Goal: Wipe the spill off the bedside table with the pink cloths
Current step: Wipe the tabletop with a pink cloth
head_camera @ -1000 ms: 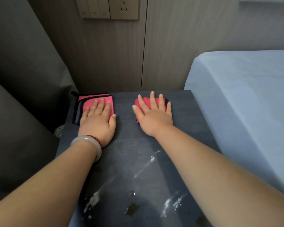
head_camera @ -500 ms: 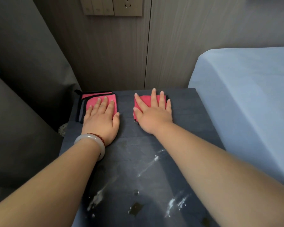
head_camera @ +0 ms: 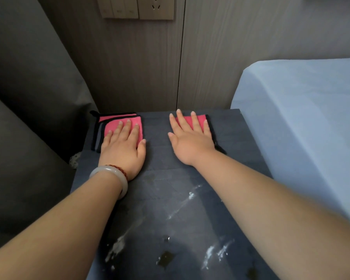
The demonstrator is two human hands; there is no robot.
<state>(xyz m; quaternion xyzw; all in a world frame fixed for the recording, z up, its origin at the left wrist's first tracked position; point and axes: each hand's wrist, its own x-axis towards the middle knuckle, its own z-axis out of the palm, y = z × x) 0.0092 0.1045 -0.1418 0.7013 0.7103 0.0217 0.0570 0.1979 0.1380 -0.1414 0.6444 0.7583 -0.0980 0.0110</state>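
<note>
On bedside table (head_camera: 240,138) | 2 hands flat on pink cloths (head_camera: 127,123) | spill (head_camera: 117,247) near

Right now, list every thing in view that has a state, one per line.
left hand: flat, palm down on the left pink cloth
right hand: flat, fingers spread on the right pink cloth
left pink cloth: folded, at the table's far left
right pink cloth: mostly hidden under the hand
bedside table: dry at the back
spill: unwiped, white streaks and a dark puddle near the front
</note>
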